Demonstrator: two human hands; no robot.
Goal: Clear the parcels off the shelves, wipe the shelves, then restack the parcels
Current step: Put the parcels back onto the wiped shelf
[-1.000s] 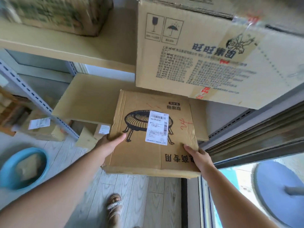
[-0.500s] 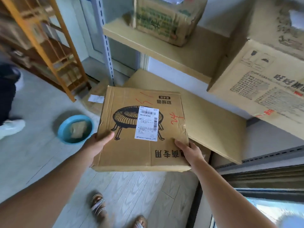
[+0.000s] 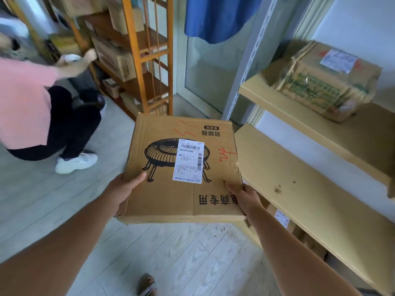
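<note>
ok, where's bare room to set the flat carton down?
Both hands grip the flat carton. Free: the middle shelf, bare board beside it; the floor below, ahead of the sandalled foot. Crowded: the upper shelf by the taped parcel; the floor left, by a crouching person.

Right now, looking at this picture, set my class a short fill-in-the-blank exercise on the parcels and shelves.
1. The flat cardboard box is held by ____ hands, the left hand and the right hand.
2. The white shipping label sits over a drawing of a ____.
3. The taped parcel rests on the ____ shelf.
4. The lower shelf lies to the box's ____.

Missing words: two; heater; upper; right
</note>
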